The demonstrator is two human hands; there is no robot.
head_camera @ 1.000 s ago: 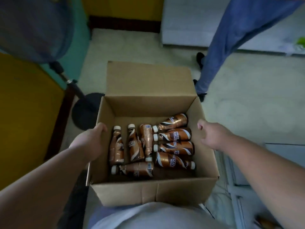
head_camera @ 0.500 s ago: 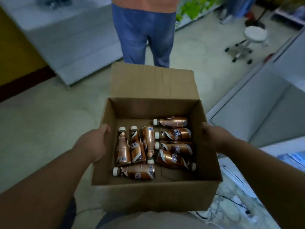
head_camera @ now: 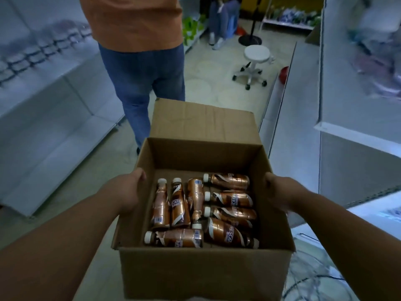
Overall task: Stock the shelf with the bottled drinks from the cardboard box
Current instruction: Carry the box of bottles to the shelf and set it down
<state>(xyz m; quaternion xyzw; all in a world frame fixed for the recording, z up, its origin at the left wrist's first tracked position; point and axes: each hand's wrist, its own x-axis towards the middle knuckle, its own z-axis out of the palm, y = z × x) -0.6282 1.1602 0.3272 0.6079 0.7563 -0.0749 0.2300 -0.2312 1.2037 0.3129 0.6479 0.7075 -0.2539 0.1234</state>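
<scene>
Box w/ 8 bottles: left hand at 9, right hand at 3, fingers clamping walls; view now swinging to aisle, shelves at 2; stocking not begun.

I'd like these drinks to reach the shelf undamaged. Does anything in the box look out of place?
Nothing spilled or broken shows. The bottles lie loose on their sides in the box, some pointing away, others crosswise, so they could roll. The left hand and right hand hold its side walls.

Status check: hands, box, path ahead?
Left hand and right hand grip box sides. Bottles all inside, lying flat. Person directly ahead.
</scene>
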